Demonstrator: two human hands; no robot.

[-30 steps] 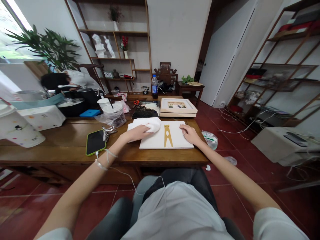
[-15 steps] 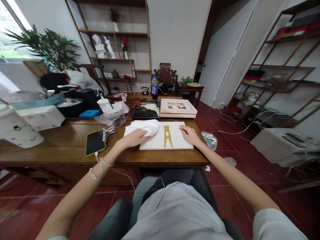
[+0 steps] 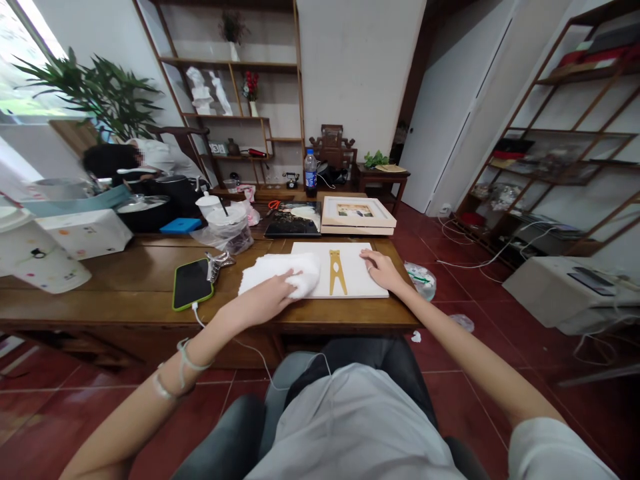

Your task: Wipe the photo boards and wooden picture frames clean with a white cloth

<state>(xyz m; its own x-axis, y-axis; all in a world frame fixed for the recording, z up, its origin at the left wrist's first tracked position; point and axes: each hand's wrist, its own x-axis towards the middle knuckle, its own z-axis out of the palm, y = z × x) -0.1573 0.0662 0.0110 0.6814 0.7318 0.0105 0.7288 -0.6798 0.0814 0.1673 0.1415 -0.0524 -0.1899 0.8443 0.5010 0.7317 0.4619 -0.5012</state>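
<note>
A flat white board [image 3: 361, 280] lies near the front edge of the wooden table, with a gold A-shaped figure [image 3: 337, 275] on its face. My left hand [image 3: 267, 297] grips a bunched white towel [image 3: 260, 270] and presses it on the board's left part; the towel hangs over the board's left edge onto the table. My right hand [image 3: 383, 269] rests on the board's right edge, fingers lightly bent and apart, holding nothing.
Behind the board stand a framed picture [image 3: 357, 215], a dark panel [image 3: 293, 220] and a bottle [image 3: 311, 175]. To the left lie a charging phone [image 3: 193, 284], a bagged cup [image 3: 227, 223] and a blue box [image 3: 181, 226]. Another person [image 3: 157, 157] leans over at the far left.
My left hand has drawn the towel toward me and slightly left, uncovering the board's upper left part. My right hand has stayed at the board's right edge.
</note>
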